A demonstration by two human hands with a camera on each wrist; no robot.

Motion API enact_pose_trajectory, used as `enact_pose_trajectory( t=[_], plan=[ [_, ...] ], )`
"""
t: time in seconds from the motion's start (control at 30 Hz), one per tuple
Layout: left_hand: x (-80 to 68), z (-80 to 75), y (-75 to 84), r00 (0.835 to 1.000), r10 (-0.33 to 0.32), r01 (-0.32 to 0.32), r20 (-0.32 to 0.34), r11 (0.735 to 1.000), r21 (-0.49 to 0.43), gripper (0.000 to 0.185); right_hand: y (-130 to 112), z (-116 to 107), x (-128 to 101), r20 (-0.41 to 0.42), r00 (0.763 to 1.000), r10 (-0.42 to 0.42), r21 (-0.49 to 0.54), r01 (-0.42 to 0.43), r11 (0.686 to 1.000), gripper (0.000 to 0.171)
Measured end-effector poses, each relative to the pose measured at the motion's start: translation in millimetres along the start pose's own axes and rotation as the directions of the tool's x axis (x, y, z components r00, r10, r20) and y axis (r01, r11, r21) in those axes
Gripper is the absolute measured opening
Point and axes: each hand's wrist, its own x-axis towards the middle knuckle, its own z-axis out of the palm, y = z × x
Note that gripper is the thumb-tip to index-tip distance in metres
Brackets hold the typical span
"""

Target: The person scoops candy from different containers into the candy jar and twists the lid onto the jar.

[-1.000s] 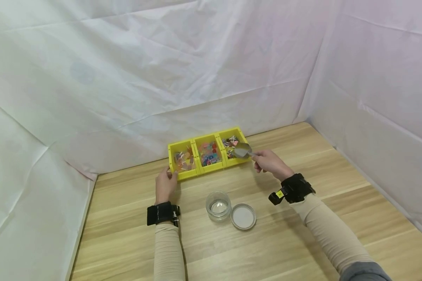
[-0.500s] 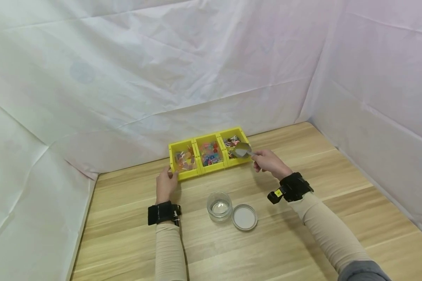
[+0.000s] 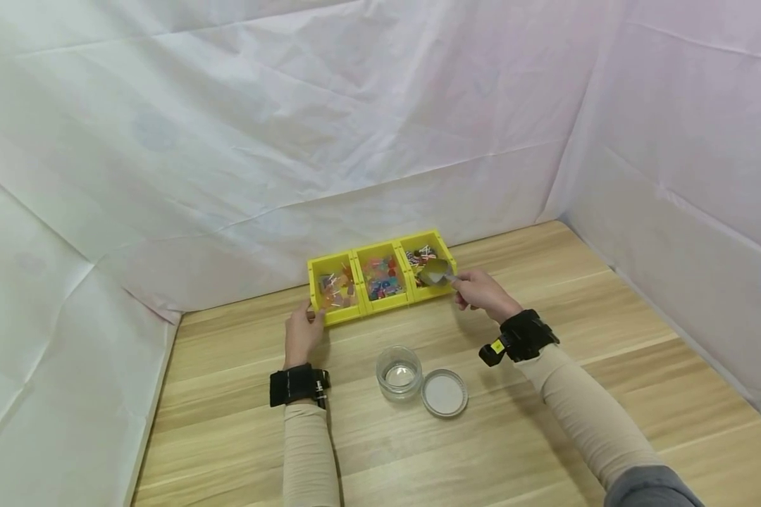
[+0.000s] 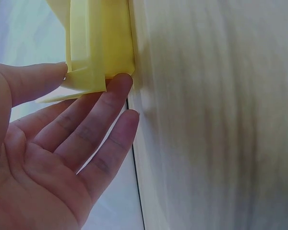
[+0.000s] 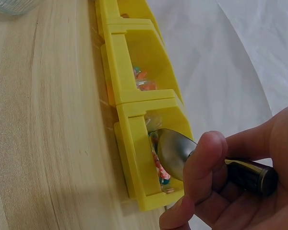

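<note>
My left hand [image 3: 302, 336] pinches the left end of a row of three joined yellow bins [image 3: 390, 302]. In the left wrist view, the thumb lies on the yellow rim [image 4: 84, 81] and the fingers reach underneath and along its outer side. My right hand [image 3: 485, 294] grips a metal scoop [image 3: 435, 272] by its dark handle. The scoop's bowl [image 5: 175, 149] dips into the right bin, among small wrapped candies [image 5: 161, 170]. Part of the bowl is hidden by the right fingers in the right wrist view. Lollipops and wrapped sweets [image 3: 337, 287] lie in the left bin.
An open, clear glass jar [image 3: 399, 384] stands on the wooden table [image 3: 380, 458] in front of the bins. Beside it on the right lies a round lid [image 3: 444, 393]. White cloth walls [image 3: 355, 141] rise behind the bins and at both sides.
The scoop's bowl has tilted slightly within the right bin. Both hands keep their holds. The whole head view has shifted a little, moving everything slightly rightward.
</note>
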Motion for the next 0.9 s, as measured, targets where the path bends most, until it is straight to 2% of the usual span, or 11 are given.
enact_pose_trajectory(
  t=[0.53,0.9],
  plan=[
    [0.6,-0.2,-1.3,1.000,-0.013,0.013,0.001,1.000,-0.016,0.044,-1.3,1.1,11.8,0.013,0.999,0.036,-0.013,-0.036,0.999,0.040],
    [2.1,0.8,-2.0,1.000,-0.003,0.003,-0.004,1.000,0.004,0.042,1.0,3.1,20.3,0.030,0.998,0.051,0.032,-0.052,0.998,0.040]
  ],
)
